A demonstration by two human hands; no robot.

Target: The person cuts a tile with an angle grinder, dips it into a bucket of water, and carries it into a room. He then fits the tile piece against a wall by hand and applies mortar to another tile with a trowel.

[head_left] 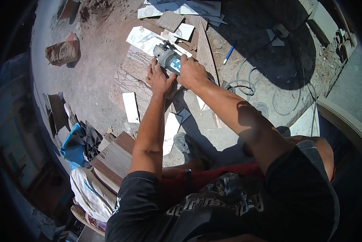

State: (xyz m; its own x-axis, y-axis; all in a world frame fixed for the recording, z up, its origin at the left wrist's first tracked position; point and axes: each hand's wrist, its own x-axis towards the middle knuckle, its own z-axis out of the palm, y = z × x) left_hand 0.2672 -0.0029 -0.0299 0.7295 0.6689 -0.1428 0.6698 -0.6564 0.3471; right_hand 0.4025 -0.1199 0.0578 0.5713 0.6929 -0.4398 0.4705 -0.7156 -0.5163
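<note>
An angle grinder (169, 59) with a grey head and a blue-and-white label lies across a white marbled tile (138, 37), its disc over the tile. My right hand (192, 72) is wrapped round the grinder's body. Beside the grinder's head, my left hand (161, 80) rests with its fingers spread, index fingertip right at the tool and thumb near its body. Beneath is a scored, reddish slab (126, 74) covered in cut lines. A narrow white tile strip (130, 107) sits on the slab's near edge.
Tile offcuts (205, 8) and a ribbed brown piece (171, 21) lie beyond the slab. A blue marker (230, 52) is on the ground at right, near a coiled cable (245, 86). At left are a torn paper bag (62, 52) and a white sack (91, 193).
</note>
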